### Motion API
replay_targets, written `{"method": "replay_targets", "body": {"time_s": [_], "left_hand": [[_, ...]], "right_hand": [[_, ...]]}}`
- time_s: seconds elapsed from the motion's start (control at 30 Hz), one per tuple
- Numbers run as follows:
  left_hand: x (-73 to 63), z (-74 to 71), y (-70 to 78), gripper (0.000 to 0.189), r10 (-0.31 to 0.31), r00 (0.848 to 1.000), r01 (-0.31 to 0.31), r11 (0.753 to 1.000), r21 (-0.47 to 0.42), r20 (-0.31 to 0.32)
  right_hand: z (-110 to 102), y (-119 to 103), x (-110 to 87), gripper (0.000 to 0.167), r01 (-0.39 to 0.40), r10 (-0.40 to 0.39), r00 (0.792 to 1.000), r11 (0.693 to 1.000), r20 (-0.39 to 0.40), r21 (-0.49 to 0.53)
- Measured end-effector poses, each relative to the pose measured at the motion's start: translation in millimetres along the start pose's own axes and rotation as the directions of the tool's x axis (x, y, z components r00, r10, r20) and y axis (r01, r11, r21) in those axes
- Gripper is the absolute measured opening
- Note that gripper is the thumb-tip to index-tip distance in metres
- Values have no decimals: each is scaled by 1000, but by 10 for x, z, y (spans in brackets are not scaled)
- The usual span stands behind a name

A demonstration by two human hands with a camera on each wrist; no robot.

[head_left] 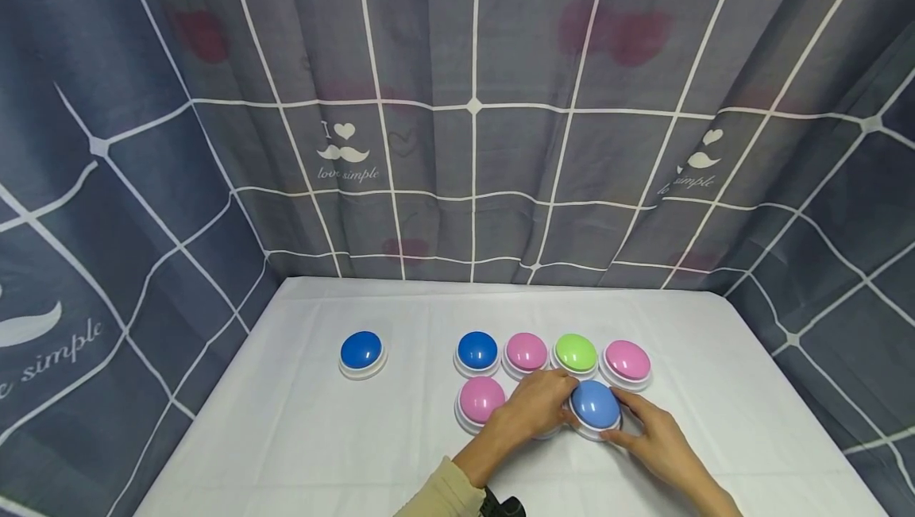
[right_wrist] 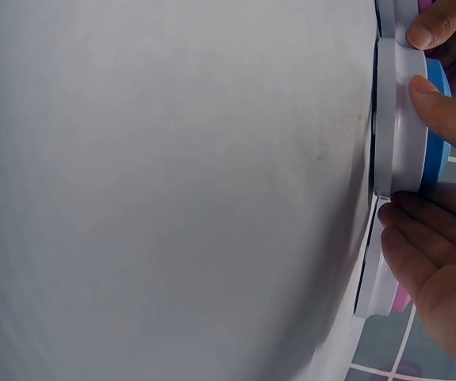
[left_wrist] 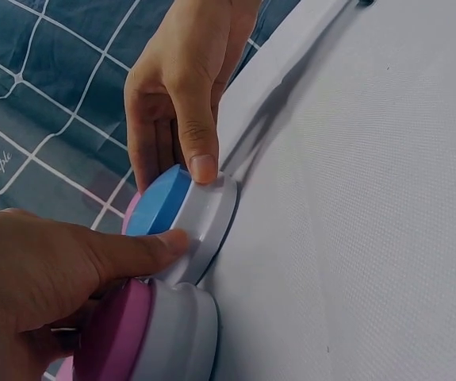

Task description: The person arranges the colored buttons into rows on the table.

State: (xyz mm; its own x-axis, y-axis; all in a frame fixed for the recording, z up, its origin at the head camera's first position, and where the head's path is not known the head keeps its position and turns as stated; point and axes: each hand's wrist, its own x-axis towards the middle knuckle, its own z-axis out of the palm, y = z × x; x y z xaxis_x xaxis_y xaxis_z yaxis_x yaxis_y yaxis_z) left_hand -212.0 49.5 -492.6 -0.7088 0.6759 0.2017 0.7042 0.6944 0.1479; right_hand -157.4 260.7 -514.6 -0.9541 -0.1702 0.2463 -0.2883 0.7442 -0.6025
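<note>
Both hands hold a light blue push button with a white base at the right end of the front row. My left hand grips it from the left, its thumb on the white base in the left wrist view. From the right, my right hand grips the same button, thumb at the near side and fingers at the far side. Just left of it, a pink button lies under my left hand, mostly hidden in the head view. Another pink button is at the row's left end.
Behind, a row holds a dark blue button, a pink button, a green button and another pink button. A separate dark blue button stands farther left on the white table. Grey checked curtains enclose the table's back and sides.
</note>
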Motion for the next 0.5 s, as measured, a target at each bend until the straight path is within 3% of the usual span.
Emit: {"method": "replay_targets", "body": {"time_s": [0.5], "left_hand": [[-9,-10,13,48,-44,999,45,998,-42,13]], "right_hand": [[-10,-28,5,72,-55,55,998,999,40,3]]}}
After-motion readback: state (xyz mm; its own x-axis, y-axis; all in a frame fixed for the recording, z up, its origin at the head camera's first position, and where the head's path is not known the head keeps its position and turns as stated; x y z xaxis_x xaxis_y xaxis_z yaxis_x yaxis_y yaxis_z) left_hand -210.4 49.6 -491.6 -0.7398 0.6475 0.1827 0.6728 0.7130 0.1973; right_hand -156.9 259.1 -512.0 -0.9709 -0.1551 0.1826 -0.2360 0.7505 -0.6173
